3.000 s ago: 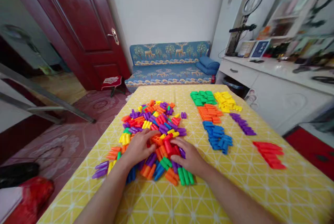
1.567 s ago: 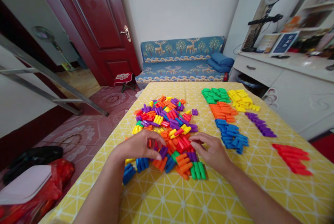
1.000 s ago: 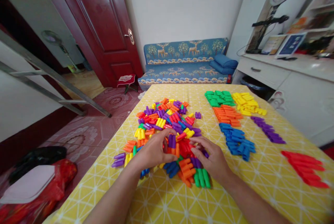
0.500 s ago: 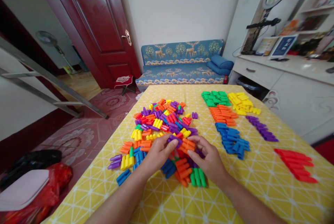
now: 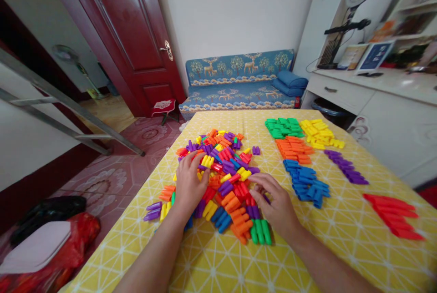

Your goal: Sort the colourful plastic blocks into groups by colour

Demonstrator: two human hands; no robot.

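Note:
A mixed heap of colourful plastic building pieces, shaped like joined finger-like tubes, lies on the yellow patterned tablecloth. Over the left side of this heap reaches my left hand, fingers extended and thumb apart, partly covering the pieces beneath. At the heap's right edge, my right hand has loosely curved fingers with a gap at the thumb, close to red pieces. An orange piece and a purple piece rest between the hands. Green pieces lie just below my right hand.
Single-colour groups stand on the right: green, yellow, orange, blue, purple and red. Beyond the table is a blue sofa. A metal ladder leans at the left.
The orange and purple pieces between my hands now lie on the heap, let go. My left hand has moved left and farther over the heap; my right hand has shifted slightly right.

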